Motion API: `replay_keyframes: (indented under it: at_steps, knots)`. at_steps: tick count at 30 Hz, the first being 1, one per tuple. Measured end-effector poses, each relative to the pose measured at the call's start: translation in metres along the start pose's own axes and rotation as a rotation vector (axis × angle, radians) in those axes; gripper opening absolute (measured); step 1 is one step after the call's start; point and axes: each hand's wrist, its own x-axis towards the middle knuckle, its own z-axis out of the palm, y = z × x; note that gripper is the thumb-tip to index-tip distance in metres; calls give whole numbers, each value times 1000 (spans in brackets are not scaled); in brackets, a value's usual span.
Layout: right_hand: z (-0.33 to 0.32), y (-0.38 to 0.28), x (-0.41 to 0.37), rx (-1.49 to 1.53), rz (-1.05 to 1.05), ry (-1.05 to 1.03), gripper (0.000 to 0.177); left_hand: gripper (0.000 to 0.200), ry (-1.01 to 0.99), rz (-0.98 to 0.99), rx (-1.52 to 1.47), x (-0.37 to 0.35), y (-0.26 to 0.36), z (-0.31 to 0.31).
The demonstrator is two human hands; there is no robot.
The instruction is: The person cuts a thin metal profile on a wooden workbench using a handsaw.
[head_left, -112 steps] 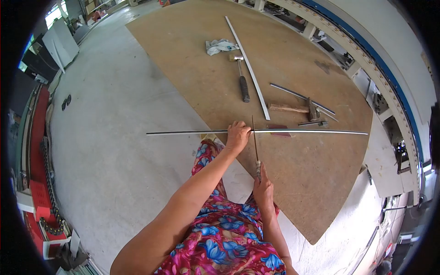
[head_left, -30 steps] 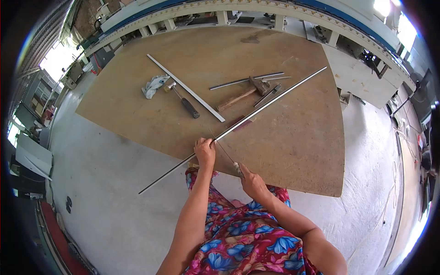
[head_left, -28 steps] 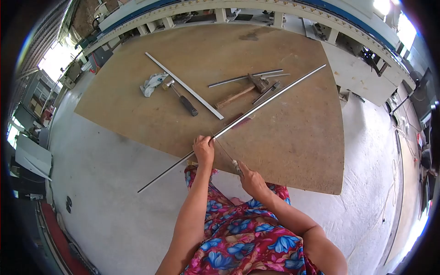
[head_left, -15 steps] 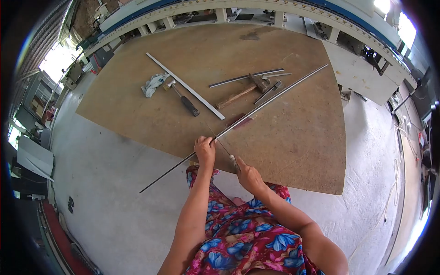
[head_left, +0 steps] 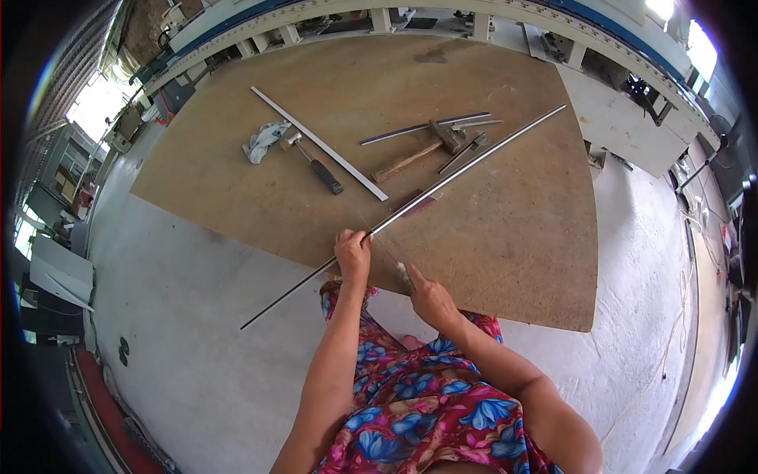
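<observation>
A long thin metal rod (head_left: 482, 157) lies slantwise over the near edge of the brown board table (head_left: 505, 253), its lower left end jutting out above the floor. My left hand (head_left: 353, 251) is closed round it near the edge. In my right hand (head_left: 431, 300) is the pale handle of a thin-bladed tool (head_left: 403, 273); its blade, blurred, reaches up to the rod just beside my left hand. Under the rod lies a dark red block (head_left: 418, 205).
Beyond my hands lie a black-handled hammer (head_left: 324, 176), a crumpled cloth (head_left: 264, 142), a flat metal strip (head_left: 320, 144), a wooden-handled hammer (head_left: 410, 159) and a dark strip (head_left: 426, 128). A long machine (head_left: 381, 21) borders the far side.
The view has shifted slightly. My right hand and the tool have moved a little down and to the right; my left hand keeps its hold on the rod.
</observation>
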Motion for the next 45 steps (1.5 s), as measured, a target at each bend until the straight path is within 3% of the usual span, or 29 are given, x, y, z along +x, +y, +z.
replay_keyframes:
  at_steps: [3, 11, 17, 20, 23, 26, 29, 35, 45]
  knots:
    - [-11, 4, -16, -26, -4, -17, 56, 13, 24, 3, 0, 5, 4, -2]
    - [24, -6, 58, -8, -133, 150, 52, 14, -21, -7, -62, 8, 0, -7]
    - [-21, 1, -13, 51, -8, -21, 54, 15, -56, -50, -52, 13, 1, -3]
    - [-29, 15, -13, 167, -156, 120, 50, 14, -20, -47, -57, 14, 7, 0]
    - [-55, 9, 1, 185, -83, 161, 50, 20, -130, -64, -35, 22, 14, 0]
    - [-62, 23, 31, 138, -145, 330, 47, 17, -194, -131, 26, 30, 17, 2]
    - [-61, 45, 60, 8, -188, 337, 46, 19, -246, -167, 78, 37, 18, 12]
    - [-59, 58, 75, -104, -65, 296, 45, 18, -249, -182, 109, 41, 24, 14]
    - [-53, 65, 77, -66, -58, 318, 45, 28, -125, -12, 43, 59, 84, 52]
